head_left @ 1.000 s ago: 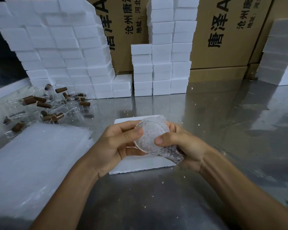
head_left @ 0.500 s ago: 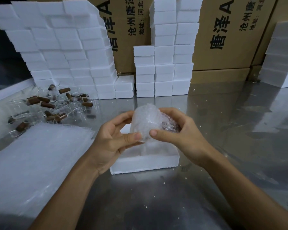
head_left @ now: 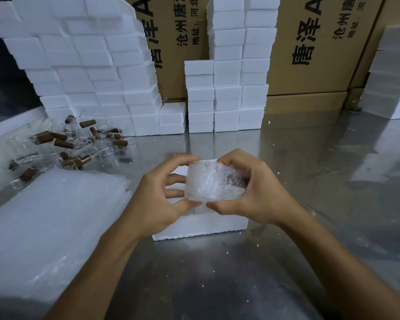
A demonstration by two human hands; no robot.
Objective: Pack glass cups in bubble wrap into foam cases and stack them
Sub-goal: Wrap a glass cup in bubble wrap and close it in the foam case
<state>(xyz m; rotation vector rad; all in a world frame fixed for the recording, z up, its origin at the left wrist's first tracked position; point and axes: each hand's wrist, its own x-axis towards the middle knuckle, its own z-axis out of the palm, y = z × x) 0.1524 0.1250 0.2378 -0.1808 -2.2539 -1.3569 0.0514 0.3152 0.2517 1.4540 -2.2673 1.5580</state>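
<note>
A glass cup wrapped in bubble wrap [head_left: 211, 181] lies on its side between both hands, just above a white foam case [head_left: 201, 225] on the steel table. My left hand [head_left: 162, 197] grips the bundle's left end with thumb below and fingers on top. My right hand [head_left: 252, 192] holds the right end, where the wrap is bunched. The case's inside is hidden by the bundle and hands. A flat stack of bubble wrap sheets [head_left: 46, 227] lies at the left.
Loose glass cups with brown cork stoppers [head_left: 65, 144] are scattered at the far left. Stacked white foam cases [head_left: 88, 75] and a second stack [head_left: 226, 88] stand at the back against cardboard boxes [head_left: 314, 47]. More foam [head_left: 393, 84] rises at the right.
The wrapped cup has been turned from end-on to lying sideways and brought over the foam case. Both hands moved forward and shifted to its ends.
</note>
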